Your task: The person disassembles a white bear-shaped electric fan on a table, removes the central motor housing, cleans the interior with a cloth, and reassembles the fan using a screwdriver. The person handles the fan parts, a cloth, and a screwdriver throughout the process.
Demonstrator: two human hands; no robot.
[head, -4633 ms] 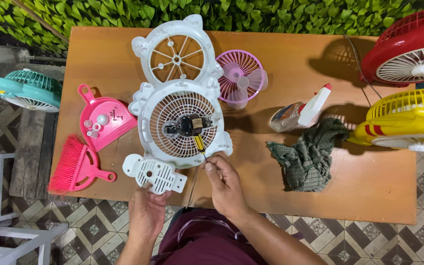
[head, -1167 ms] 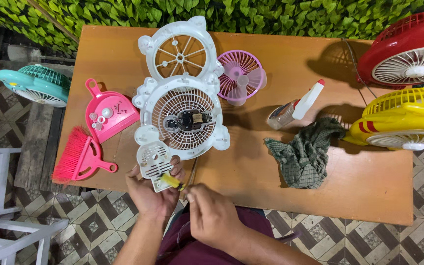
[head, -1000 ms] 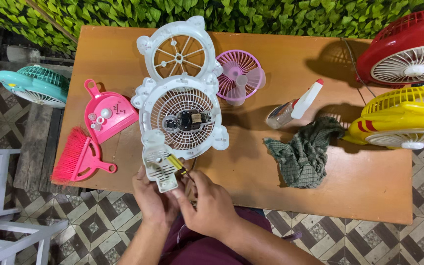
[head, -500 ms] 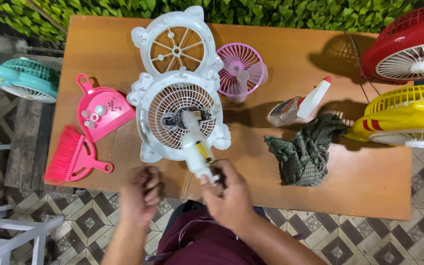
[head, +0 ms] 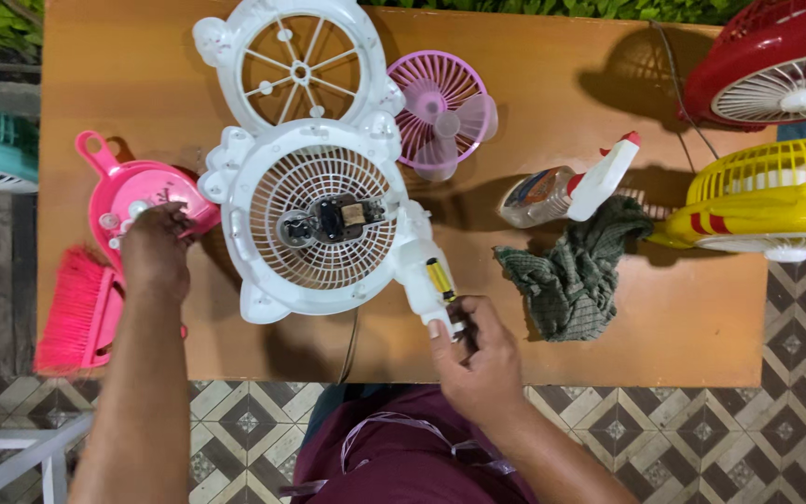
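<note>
White fan housing (head: pixel 314 219) lies mid-table; your right hand (head: pixel 478 359) pinches its white stand piece (head: pixel 426 280), while your left hand (head: pixel 156 252) reaches, fingers curled, into the pink dustpan (head: pixel 132 191).

One camera only, worn on the head, looking almost straight down on the wooden table (head: pixel 608 308) from above. It is quite near: both forearms enter from the bottom edge, and tiled floor (head: pixel 701 439) shows below
</note>
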